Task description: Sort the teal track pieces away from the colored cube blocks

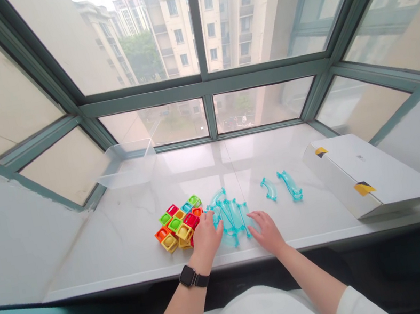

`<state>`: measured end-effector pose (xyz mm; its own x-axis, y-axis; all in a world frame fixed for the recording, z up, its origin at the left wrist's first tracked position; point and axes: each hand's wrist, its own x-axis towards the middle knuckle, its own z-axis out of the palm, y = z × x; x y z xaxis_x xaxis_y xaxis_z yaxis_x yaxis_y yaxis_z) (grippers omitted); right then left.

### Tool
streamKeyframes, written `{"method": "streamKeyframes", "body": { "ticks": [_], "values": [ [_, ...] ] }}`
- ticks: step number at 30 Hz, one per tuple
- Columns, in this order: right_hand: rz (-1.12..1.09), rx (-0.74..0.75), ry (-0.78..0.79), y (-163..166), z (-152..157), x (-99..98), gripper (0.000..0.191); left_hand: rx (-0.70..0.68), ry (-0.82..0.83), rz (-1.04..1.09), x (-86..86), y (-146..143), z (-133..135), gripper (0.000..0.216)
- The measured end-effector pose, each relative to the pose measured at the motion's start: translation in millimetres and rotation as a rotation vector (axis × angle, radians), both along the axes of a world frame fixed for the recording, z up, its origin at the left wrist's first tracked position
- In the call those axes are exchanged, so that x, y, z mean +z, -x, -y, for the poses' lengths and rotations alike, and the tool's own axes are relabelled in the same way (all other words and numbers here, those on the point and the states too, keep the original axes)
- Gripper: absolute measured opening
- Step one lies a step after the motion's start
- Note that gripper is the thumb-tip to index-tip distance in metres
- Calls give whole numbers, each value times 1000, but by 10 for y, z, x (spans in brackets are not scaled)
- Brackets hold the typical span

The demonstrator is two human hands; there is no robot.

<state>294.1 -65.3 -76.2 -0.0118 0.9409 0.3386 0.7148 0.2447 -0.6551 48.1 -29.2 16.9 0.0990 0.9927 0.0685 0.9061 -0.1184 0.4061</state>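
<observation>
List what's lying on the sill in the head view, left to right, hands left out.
Clear bin → coloured blocks → blue cluster → small curved blue piece → longer blue piece → white box

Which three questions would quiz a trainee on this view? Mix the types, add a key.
1. Which hand is nearer the coloured blocks?
2. True or false: some turquoise pieces lie between the left hand and the right hand.
3. How many yellow-and-black tabs show on the white box?

Key:
1. The left, with the black watch on its wrist.
2. True.
3. Two.
</observation>
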Motion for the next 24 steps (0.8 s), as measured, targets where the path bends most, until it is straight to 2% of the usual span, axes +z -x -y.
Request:
{"method": "streamKeyframes", "body": {
  "ticks": [6,10,17,21,24],
  "values": [
    [-5,5,6,-53,4,-13,35,43,-89,308,-16,85,27,37],
    [7,9,23,-55,-1,-19,34,126,-26,501,24,136,75,38],
    [12,21,22,-84,-10,-67,34,333,110,987,149,207,106,50],
    [34,22,17,-88,-8,-69,35,387,158,1127,197,223,104,47],
    [23,18,12,-82,-1,-55,35,397,136,1253,209,222,117,44]
  ]
}}
